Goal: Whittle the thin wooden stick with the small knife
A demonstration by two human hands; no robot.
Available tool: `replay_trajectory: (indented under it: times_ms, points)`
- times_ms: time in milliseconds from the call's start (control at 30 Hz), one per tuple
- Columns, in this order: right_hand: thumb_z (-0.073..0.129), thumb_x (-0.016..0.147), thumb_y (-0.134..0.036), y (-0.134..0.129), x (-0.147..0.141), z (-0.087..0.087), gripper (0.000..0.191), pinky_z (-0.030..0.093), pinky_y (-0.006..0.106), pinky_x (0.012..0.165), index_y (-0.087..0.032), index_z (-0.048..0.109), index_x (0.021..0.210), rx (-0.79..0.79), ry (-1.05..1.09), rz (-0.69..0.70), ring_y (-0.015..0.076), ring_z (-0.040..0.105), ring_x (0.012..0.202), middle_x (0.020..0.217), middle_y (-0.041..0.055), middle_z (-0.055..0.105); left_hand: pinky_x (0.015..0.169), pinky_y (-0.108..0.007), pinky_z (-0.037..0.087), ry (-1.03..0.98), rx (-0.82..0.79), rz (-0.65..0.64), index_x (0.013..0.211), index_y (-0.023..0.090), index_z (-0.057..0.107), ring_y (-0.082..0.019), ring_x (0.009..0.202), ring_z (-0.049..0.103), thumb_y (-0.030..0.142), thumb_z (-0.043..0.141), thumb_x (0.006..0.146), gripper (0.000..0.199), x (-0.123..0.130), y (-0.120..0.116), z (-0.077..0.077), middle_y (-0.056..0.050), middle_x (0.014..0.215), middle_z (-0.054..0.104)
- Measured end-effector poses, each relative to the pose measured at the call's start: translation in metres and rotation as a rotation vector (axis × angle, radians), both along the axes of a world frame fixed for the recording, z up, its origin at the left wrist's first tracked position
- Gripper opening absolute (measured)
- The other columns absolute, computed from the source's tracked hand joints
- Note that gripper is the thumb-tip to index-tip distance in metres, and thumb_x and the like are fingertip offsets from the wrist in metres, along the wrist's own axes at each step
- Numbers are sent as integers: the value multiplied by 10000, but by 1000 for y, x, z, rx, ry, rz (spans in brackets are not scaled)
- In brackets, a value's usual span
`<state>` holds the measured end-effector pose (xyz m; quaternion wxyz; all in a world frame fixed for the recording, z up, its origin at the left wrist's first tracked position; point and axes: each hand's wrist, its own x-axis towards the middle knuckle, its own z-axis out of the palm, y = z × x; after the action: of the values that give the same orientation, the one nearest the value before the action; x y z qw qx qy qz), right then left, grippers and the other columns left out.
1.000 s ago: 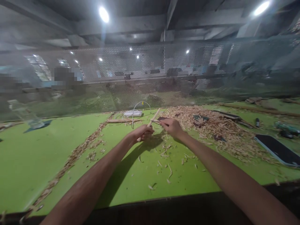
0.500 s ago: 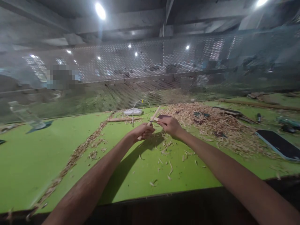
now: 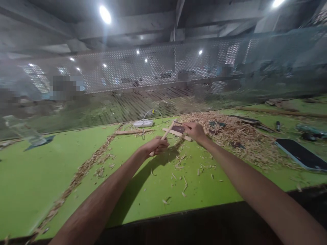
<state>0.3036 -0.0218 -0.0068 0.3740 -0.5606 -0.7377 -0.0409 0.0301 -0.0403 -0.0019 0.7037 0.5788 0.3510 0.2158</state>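
Note:
My left hand (image 3: 156,146) is wrapped round a pale wooden stick (image 3: 168,132), which slants up and away to the right. My right hand (image 3: 195,132) is closed on a small knife (image 3: 181,123); its thin dark blade meets the far tip of the stick, and the fingers hide the handle. Below the blade lie a flat dark brown piece (image 3: 178,128) and a pale wooden strip (image 3: 184,136) on the green table (image 3: 158,190). Curled wood shavings (image 3: 184,183) are scattered in front of both hands.
A heap of shavings (image 3: 250,146) spreads to the right, with a phone (image 3: 301,154) beside it. A white device (image 3: 143,123) with a looped cable stands behind the hands. A clear bottle (image 3: 28,132) is at left. The perforated screen (image 3: 153,85) bounds the table's back.
My right hand has moved right and slightly up with the knife, from the stick's middle to its far tip. My left hand keeps its hold. The view has shifted slightly.

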Motion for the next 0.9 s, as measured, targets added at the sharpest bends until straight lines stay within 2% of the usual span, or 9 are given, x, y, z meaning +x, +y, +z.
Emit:
replay_trajectory:
  times_ms: [200,367,433,500,600,667,733,800,900]
  points:
    - [669,1064,-259,-6,4,11,273,552,316,844,-164,873,1218,40,-7,-28,258,775,1033,1207,124,848,306,-142,224,-33,-17,-27,799,256,429,-40,326,316,147,746,836,337,0,3,-2,120,483,403]
    - [662,1060,-279,2,24,10,280,569,341,819,-170,883,1193,16,62,-110,289,787,981,1150,147,854,320,-146,255,3,11,-86,773,258,430,-42,336,329,160,770,845,361,-3,3,-2,102,485,428]
    - [657,1059,-289,6,34,9,287,573,366,846,-151,886,1165,29,119,-180,307,790,983,1116,156,857,327,-151,268,24,40,-72,751,254,434,-45,344,333,152,772,847,366,-4,4,-1,94,481,429]
    - [661,1049,-303,8,37,9,277,584,393,896,-172,887,1142,57,165,-191,315,790,1023,1111,138,860,331,-157,266,43,73,-22,727,253,425,-48,348,330,152,779,844,386,-5,6,-1,92,471,413]
    - [677,1028,-339,6,22,9,245,617,439,919,-247,890,1106,70,185,-34,314,793,1042,1130,110,858,335,-164,249,90,128,42,698,254,407,-50,349,325,184,807,824,425,-5,6,2,97,463,399]
    - [699,1012,-358,2,4,6,225,631,446,872,-276,898,1079,37,153,116,317,799,988,1105,114,856,340,-163,248,112,166,61,688,249,413,-49,357,335,203,820,800,425,-4,4,4,99,469,410]
    - [709,1004,-374,-2,-10,3,218,628,429,802,-300,904,1066,-7,108,205,311,798,909,1041,103,858,345,-166,253,118,184,64,684,246,418,-50,364,344,209,818,781,413,-2,2,5,103,476,416]
    - [698,1004,-386,-4,-16,0,231,619,413,745,-321,906,1078,-29,81,221,306,794,863,1009,89,859,350,-170,256,123,188,59,688,245,423,-53,365,347,205,811,771,398,-1,0,5,107,479,411]
    - [684,985,-370,-4,-10,0,257,619,408,727,-308,906,1098,-22,58,145,308,795,863,1040,85,866,361,-173,269,114,193,45,706,241,443,-59,372,370,195,806,768,372,1,2,2,102,491,427]
